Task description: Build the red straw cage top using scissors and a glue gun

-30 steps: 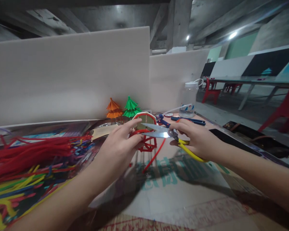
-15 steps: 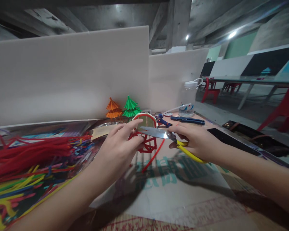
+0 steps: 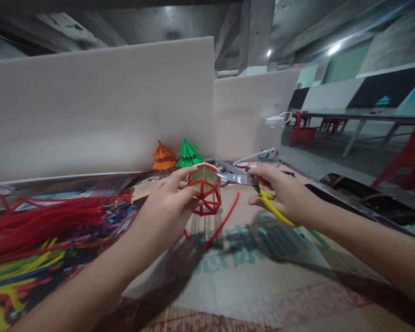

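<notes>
My left hand [image 3: 169, 210] grips a small red pipe-cleaner lattice lantern [image 3: 205, 191] with a pale top, held above the cardboard. A loose red pipe-cleaner tail [image 3: 223, 223] hangs from it toward the table. My right hand [image 3: 281, 196] holds yellow-handled scissors [image 3: 244, 182]; their steel blades point left and reach the lantern's upper right edge. Whether the blades are apart is blurred.
A heap of coloured pipe cleaners [image 3: 38, 240] lies at the left. Orange [image 3: 163, 157] and green [image 3: 188, 154] pipe-cleaner trees stand by the white divider [image 3: 100, 106]. A clear plastic jar [image 3: 271, 143] stands behind. Printed cardboard [image 3: 256, 272] covers the table; red chairs [image 3: 410, 159] stand at right.
The lantern has been lifted and turned so its lattice side faces me. The scissors moved up and back, blades now at the lantern's top instead of across its front.
</notes>
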Demonstrator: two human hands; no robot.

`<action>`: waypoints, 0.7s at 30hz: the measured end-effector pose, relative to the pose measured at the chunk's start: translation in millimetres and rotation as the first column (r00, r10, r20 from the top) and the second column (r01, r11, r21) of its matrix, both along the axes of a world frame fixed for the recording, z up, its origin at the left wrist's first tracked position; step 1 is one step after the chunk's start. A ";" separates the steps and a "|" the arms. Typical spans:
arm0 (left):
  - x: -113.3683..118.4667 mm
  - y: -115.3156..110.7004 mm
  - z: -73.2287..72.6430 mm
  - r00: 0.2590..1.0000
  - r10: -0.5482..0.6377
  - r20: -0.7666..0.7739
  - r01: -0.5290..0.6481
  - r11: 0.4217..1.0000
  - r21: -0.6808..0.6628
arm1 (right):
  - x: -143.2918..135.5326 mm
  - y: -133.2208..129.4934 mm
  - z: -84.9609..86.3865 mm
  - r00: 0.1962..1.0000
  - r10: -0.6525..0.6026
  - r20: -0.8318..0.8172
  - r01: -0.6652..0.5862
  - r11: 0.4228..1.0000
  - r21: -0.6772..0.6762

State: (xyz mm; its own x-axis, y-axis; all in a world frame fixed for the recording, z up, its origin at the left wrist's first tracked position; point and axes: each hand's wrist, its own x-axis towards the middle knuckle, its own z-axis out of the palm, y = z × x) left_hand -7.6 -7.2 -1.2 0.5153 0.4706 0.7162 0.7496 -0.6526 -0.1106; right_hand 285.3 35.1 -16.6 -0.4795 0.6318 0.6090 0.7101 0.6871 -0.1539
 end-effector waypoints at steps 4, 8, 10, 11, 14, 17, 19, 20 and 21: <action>-4.2 -2.5 0.9 1.000 -0.005 0.030 0.006 0.999 -0.048 | 0.3 -0.5 1.4 0.999 0.011 0.048 -0.015 0.996 0.083; -4.7 -6.0 2.3 1.000 -0.011 0.015 0.012 0.999 -0.043 | -2.6 -4.3 -1.6 0.995 0.041 0.092 -0.048 0.996 0.073; -4.0 -6.8 3.0 1.000 -0.006 0.006 0.006 0.999 -0.035 | -3.6 -5.6 -2.5 0.995 0.050 0.090 -0.056 0.996 0.074; -3.6 -7.0 3.2 1.000 -0.008 0.009 0.008 0.999 -0.036 | -3.8 -5.9 -2.6 0.994 0.052 0.095 -0.060 0.995 0.081; -2.4 -8.0 4.1 0.999 -0.020 0.030 0.022 0.998 -0.063 | -3.5 -5.7 -2.9 0.991 0.047 0.128 -0.063 0.991 0.118; -1.3 -9.2 4.9 0.999 -0.021 0.042 0.025 0.996 -0.090 | -2.7 -4.7 -3.9 0.989 0.035 0.142 -0.055 0.989 0.139; -0.7 -9.9 5.3 0.999 -0.033 0.042 0.037 0.995 -0.096 | -2.2 -4.1 -5.0 0.988 0.011 0.152 -0.036 0.986 0.161; -0.5 -10.2 5.5 0.998 -0.040 0.042 0.044 0.994 -0.097 | -1.9 -3.9 -5.5 0.987 -0.002 0.159 -0.026 0.984 0.177; -0.4 -10.3 5.6 0.998 -0.045 0.042 0.049 0.994 -0.099 | -1.7 -3.8 -6.0 0.986 -0.012 0.163 -0.020 0.981 0.192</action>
State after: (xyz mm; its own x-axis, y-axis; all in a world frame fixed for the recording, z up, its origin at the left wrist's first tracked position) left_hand -8.0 -17.5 4.3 0.5111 0.5163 0.6872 0.7202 -0.6937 -0.0144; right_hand 283.5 31.3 -22.6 -0.5845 0.5082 0.6325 0.7119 0.6953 0.0993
